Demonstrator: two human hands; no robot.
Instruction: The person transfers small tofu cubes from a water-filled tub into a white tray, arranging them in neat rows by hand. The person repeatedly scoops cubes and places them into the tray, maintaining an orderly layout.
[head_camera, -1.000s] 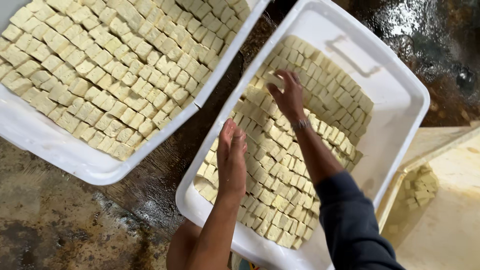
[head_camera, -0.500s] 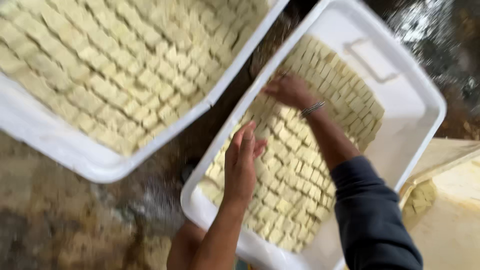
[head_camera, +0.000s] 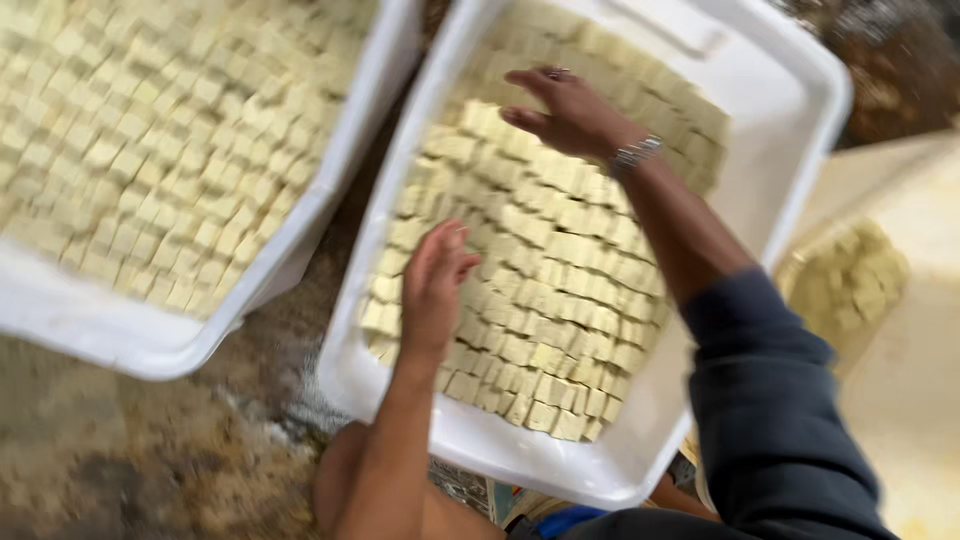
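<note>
Below, wet brown floor (head_camera: 150, 460); both hands' fingers open, flat on tofu cubes (head_camera: 560, 270).

Lots of small pale yellow soft cubes (head_camera: 560, 270) are lying packed in tidy rows, filling the left part of a big white plastic tub (head_camera: 780, 130) on the right.

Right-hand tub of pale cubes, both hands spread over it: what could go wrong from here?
1. Both the left hand and the right hand rest flat on the pale cubes; pressing hard might crush or displace the rows.
2. Cubes lie close to the near rim of the white tub; a sweep towards the body could push some over the edge.
3. The second tub sits very close; nudging either could jostle its cubes.
</note>
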